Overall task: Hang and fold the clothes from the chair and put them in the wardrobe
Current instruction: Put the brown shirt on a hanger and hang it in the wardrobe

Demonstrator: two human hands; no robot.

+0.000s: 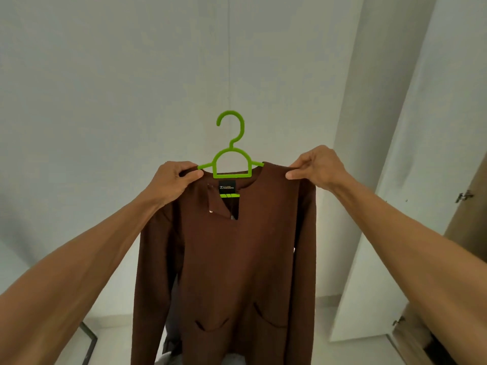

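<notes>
While the brown top [237, 259] hangs on a green hanger [231, 156] dead center, left hand [172, 181] pinches its shoulder at 9 o'clock, right hand [317, 165] pinches the other at 3. White hinged door [434, 154] further out at 3.

Upper frame, above the green hanger [231, 150], is open air before the wall [105, 75]. The brown shirt [237, 259] blocks the centre and bottom; a white wardrobe door [382, 206] (hinges [464, 196] showing) closes off the right.
</notes>
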